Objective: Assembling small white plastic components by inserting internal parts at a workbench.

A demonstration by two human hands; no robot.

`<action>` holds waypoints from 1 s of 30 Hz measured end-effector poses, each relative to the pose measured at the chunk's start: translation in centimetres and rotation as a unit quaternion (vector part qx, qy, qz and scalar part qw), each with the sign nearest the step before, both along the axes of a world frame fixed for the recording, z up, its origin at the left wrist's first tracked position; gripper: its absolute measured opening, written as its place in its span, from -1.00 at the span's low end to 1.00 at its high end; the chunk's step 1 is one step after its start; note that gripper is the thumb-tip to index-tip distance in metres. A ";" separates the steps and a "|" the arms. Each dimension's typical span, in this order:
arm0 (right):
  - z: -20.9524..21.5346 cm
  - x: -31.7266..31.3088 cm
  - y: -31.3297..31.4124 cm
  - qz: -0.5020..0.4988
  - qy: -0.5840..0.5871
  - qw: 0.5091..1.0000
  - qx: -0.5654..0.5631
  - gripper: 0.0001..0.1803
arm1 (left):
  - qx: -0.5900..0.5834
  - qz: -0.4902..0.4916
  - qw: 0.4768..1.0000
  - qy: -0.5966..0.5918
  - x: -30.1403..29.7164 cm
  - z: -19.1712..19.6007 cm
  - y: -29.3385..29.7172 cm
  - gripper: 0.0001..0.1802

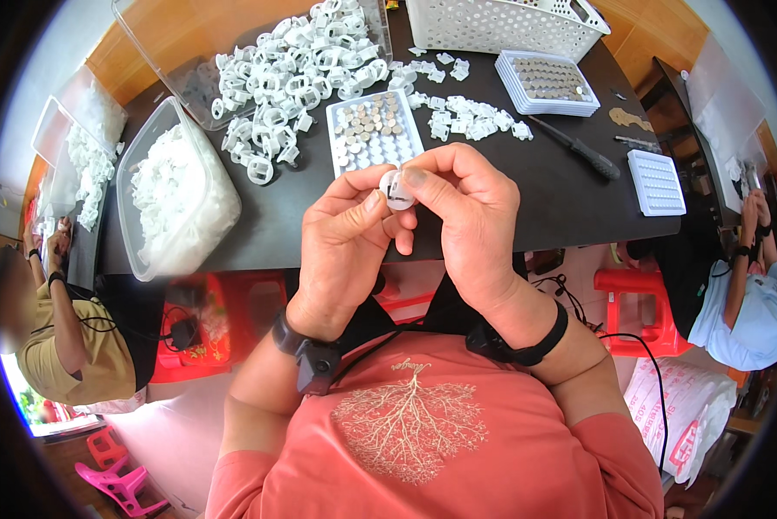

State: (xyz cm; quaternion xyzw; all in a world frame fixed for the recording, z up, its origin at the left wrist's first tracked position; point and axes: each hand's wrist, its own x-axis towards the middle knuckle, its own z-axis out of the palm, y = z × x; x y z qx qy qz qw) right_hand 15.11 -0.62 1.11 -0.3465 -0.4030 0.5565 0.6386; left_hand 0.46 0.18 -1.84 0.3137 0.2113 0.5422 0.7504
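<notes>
Red shirt (pixel 414 432), white part (pixel 397 192), round, dark-centred

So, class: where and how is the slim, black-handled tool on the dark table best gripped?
Probably by its thick black handle, from the near right with the right hand: it lies slanted, handle end nearer the person, thin dark shaft pointing away leftward.

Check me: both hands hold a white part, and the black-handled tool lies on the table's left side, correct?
No: the head view shows the tool on the right side of the table. The left hand and right hand hold the white part.
</notes>
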 end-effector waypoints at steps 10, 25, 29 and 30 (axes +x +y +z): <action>-0.5 0.0 0.1 0.010 0.001 1.000 0.015 -0.91 | -0.003 0.001 1.000 -0.008 0.0 0.0 0.0 -0.69; -1.2 0.4 0.4 0.016 -0.070 0.996 0.052 -0.92 | 0.014 0.002 1.000 -0.007 0.0 -0.1 -0.3 -0.68; -1.3 1.1 0.8 0.003 -0.115 0.992 0.058 -0.89 | 0.035 0.008 0.999 -0.003 0.2 -0.1 -0.4 -0.70; -0.9 1.5 0.8 0.027 -0.142 0.987 0.071 -0.87 | 0.036 0.008 0.999 -0.004 0.3 0.0 -0.5 -0.70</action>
